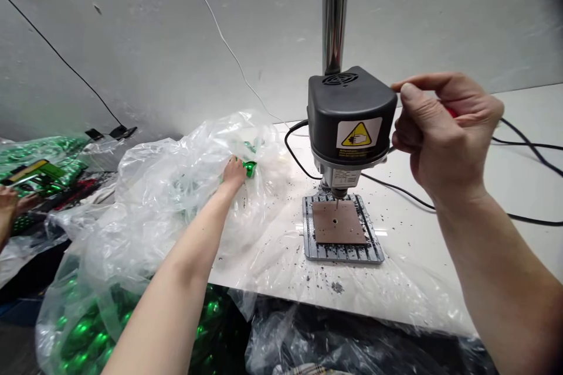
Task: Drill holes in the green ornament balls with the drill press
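Two grips: right hand [453,135] closed on one red knob [451,112], mostly hidden; left hand [233,171] holding one green ball [250,169] amid plastic [149,228]. One drill [352,108] on desk [413,231], one plate [336,229] under its bit [337,204].

Black drill head [347,96], brown plate [338,233], green bauble [250,169], cloth [308,370] perhaps plaid

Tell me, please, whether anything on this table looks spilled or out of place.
Yes: dark shavings lie scattered over the white table around the metal base of the drill, and on the base too. They look like drilling debris not yet cleared away.
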`<state>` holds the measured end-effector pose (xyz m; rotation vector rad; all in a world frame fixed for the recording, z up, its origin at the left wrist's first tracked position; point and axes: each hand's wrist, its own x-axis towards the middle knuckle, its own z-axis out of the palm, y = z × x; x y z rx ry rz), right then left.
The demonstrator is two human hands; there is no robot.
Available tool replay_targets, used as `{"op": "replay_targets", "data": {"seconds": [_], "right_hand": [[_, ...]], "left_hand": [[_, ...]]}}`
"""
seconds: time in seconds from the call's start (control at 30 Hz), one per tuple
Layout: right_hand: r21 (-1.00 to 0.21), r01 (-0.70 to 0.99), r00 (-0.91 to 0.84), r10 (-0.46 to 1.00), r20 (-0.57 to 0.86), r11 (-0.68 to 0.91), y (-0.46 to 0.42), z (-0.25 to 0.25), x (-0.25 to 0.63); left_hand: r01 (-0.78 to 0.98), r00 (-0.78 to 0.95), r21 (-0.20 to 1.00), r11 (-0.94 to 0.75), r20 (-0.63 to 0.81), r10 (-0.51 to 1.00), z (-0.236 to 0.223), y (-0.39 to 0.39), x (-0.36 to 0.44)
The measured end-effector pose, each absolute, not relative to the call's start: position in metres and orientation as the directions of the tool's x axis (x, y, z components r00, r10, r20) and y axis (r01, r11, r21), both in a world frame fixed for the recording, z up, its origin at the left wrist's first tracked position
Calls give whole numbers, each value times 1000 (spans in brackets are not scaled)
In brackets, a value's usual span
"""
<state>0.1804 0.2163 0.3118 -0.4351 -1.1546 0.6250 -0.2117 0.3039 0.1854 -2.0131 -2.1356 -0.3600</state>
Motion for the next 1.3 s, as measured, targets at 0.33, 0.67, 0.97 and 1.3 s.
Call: {"op": "replay_targets", "data": {"seconds": [0.33,0.67,0.97,1.3], "right_hand": [[-607,-198,255,638,726,770,216,309,181],[-583,-213,271,621,736,784,216,309,178],[-538,-249,283,591,755,806,221,309,180],[-608,-112,240,615,751,786,216,310,180]], "left_hand": [[992,58,-113,-50,72,996,176,300,-229],[970,-101,214,118,-87,991,185,275,-199],[-323,62,898,297,-293,954,221,182,-122],[-565,131,734,378,-373,919,179,151,-47]]}}
